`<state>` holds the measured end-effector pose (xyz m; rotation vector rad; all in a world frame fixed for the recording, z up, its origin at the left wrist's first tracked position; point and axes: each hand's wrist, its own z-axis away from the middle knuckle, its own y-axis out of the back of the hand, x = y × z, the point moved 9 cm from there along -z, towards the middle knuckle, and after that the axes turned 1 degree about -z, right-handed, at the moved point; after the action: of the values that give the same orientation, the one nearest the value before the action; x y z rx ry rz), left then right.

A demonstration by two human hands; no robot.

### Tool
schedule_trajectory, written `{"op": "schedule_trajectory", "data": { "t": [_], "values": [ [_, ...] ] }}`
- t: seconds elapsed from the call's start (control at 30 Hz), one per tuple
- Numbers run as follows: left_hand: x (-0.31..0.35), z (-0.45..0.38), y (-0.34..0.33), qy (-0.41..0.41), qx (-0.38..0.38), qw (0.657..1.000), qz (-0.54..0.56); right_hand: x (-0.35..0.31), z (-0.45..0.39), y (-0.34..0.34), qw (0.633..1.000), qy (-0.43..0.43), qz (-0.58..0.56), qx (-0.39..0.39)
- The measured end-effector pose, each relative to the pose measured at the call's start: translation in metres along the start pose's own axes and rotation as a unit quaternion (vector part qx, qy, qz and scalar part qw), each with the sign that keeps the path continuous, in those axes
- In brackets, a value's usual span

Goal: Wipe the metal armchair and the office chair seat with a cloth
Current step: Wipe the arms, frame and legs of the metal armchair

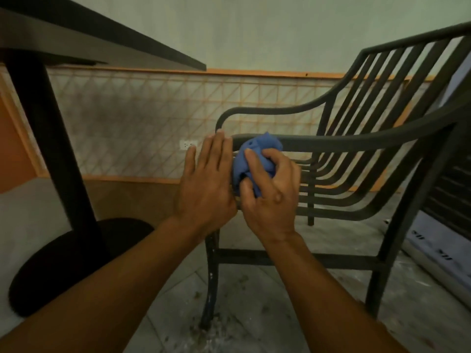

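Standing side-on ahead of the person, the armchair (356, 154) runs its near armrest left to right, front end toward the hands. A table (76, 34) on a round base fills the left. At that front end the right hand (270, 192) is bunched around the blue cloth (254, 154), pressing it on the rail; the left hand (206, 184), flat with fingers straight, rests just beside it. Wiping likely follows the rail rightward; no office chair shows.
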<state>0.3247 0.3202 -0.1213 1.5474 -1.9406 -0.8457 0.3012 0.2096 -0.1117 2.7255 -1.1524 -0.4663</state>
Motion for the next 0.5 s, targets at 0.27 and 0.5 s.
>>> {"op": "schedule_trajectory", "data": {
  "t": [0.27, 0.5],
  "values": [
    [-0.042, -0.005, 0.046, -0.114, 0.005, 0.953, 0.282, -0.039, 0.004, -0.032, 0.999, -0.006, -0.035, 0.036],
    [-0.06, -0.033, 0.04, -0.044, -0.06, 0.951, 0.301, -0.057, 0.026, -0.075, 1.0, -0.008, -0.018, -0.009]
  ]
}}
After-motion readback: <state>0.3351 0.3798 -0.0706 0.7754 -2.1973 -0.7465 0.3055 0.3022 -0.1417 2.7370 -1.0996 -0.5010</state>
